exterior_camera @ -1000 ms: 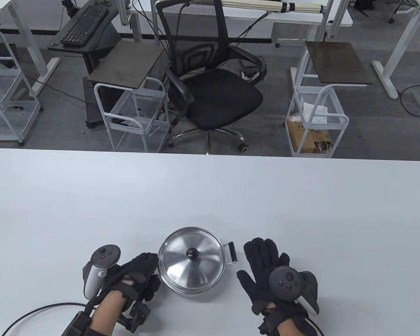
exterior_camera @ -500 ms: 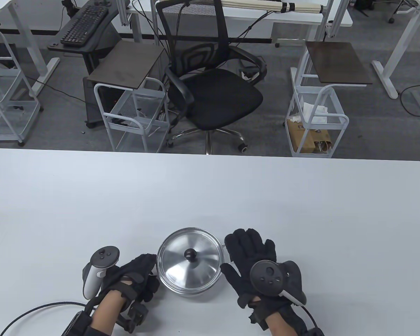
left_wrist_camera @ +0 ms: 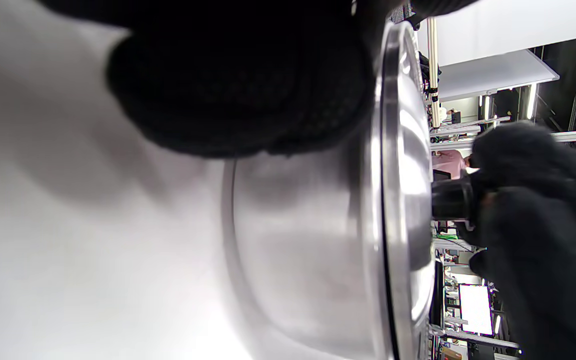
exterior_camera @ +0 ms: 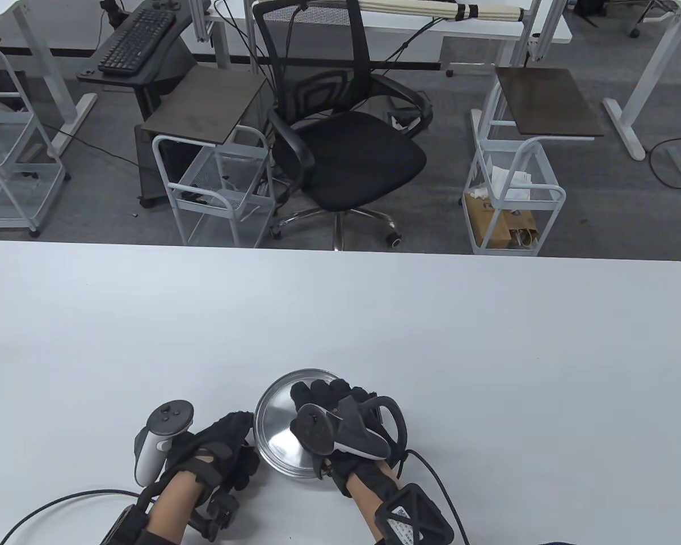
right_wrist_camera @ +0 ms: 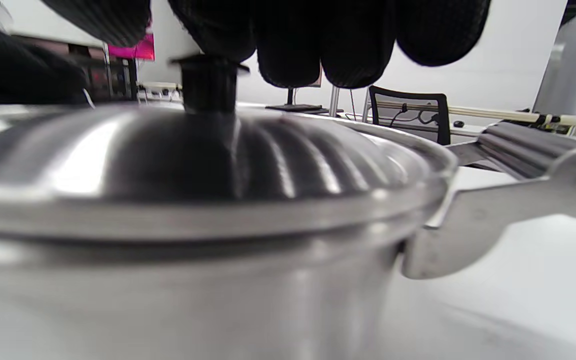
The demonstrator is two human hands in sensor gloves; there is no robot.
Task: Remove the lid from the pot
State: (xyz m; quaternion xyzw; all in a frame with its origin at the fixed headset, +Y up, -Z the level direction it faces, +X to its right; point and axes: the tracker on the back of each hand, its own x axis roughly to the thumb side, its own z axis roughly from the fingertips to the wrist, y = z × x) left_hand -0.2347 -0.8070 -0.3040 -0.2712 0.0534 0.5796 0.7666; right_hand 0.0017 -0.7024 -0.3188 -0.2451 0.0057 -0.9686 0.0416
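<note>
Your right hand [exterior_camera: 340, 423] wraps the black round knob [left_wrist_camera: 450, 201] of the shiny steel lid [exterior_camera: 281, 411], which sits on the silver pot [left_wrist_camera: 293, 260]. Your left hand [exterior_camera: 221, 445] presses the pot's side. Pull crooked and the pot could tip.

Landmark: round stainless-steel pot [exterior_camera: 284, 454], near the front edge of the white rectangular table [exterior_camera: 488, 340].
Above the pot: occupied by the domed steel lid [exterior_camera: 278, 409], seated on the rim, and by the black-gloved right hand [exterior_camera: 340, 420], whose fingers [right_wrist_camera: 288, 45] close around the black lid knob [right_wrist_camera: 208, 85].
Left of the pot: blocked by the black-gloved left hand [exterior_camera: 221, 448], touching the pot's wall.
Right of the pot: ribbed steel side handle [right_wrist_camera: 518, 145] juts outward; bare tabletop beyond.
Behind the pot: open tabletop to the far edge.
</note>
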